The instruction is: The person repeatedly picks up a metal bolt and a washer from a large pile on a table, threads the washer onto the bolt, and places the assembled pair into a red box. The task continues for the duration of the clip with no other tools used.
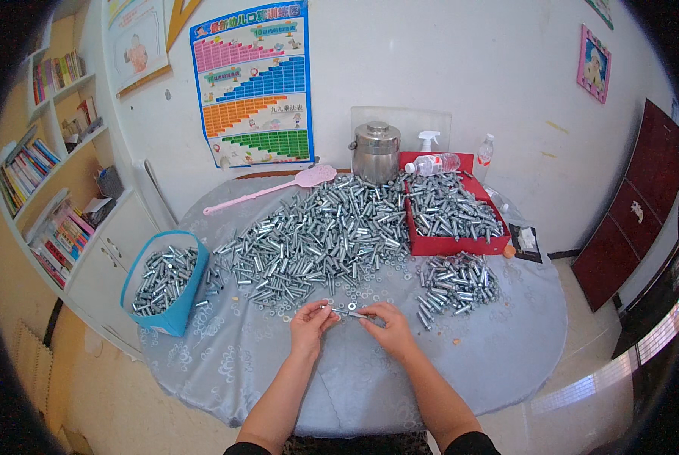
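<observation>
My left hand (313, 323) and my right hand (386, 325) face each other near the middle of the table. Each holds one end of a thin metal bolt with a sleeve (348, 312), which lies level between my fingertips. Just beyond them, loose washers (368, 294) lie at the front of a large heap of metal sleeves and bolts (328, 233). A smaller pile of sleeved bolts (459, 284) lies to the right of my right hand. Further left stands a blue bin (194, 296) with many metal sleeves or bolts in it.
A red box (459, 246) full of metal pieces stands at the back right, a plastic bottle (439, 164) lying on top. Behind the heap are a steel pot (377, 153) and a pink fly swatter (259, 192). An orange cap (509, 251) lies by the box.
</observation>
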